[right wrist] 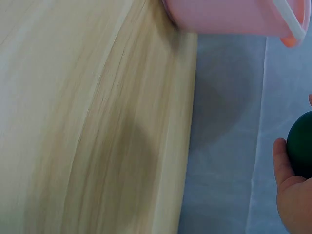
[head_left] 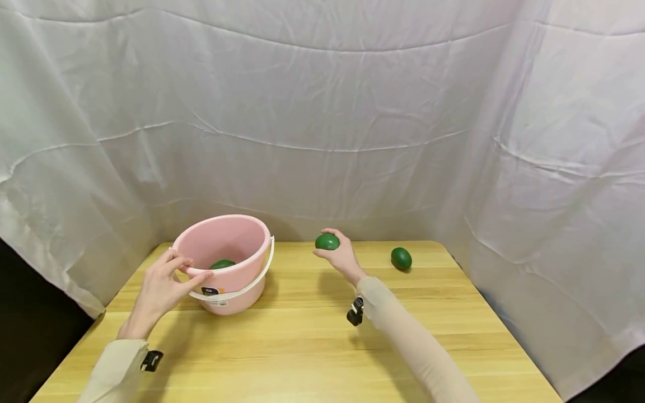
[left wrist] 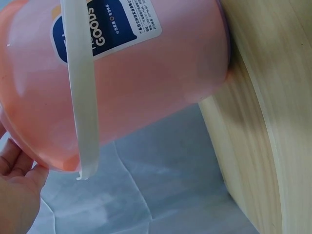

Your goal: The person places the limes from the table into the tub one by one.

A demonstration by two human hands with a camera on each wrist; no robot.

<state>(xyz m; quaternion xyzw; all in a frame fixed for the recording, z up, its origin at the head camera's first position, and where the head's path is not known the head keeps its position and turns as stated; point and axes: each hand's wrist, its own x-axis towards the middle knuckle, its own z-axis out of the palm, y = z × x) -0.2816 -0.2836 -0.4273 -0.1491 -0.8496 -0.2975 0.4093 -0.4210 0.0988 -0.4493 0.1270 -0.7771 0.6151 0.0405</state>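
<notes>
My left hand (head_left: 160, 284) holds the near-left rim of a pink bucket (head_left: 248, 271), thumb outside and fingers over the edge. Inside the bucket lies a dark green avocado (head_left: 222, 263), partly hidden by the front wall. To the right of the bucket, my right hand (head_left: 344, 257) grips another smooth avocado (head_left: 327, 242) between thumb and fingers, raised above the table. In the right wrist view this held avocado (right wrist: 301, 146) is cut off by the frame edge. A further avocado (head_left: 401, 258) rests on the table beyond the right hand.
The white bucket handle (head_left: 245, 289) hangs down against the front of the bucket, across a label. A light wooden table (head_left: 302, 347) lies beneath everything. Pale grey curtains (head_left: 322, 112) close off the back and both sides.
</notes>
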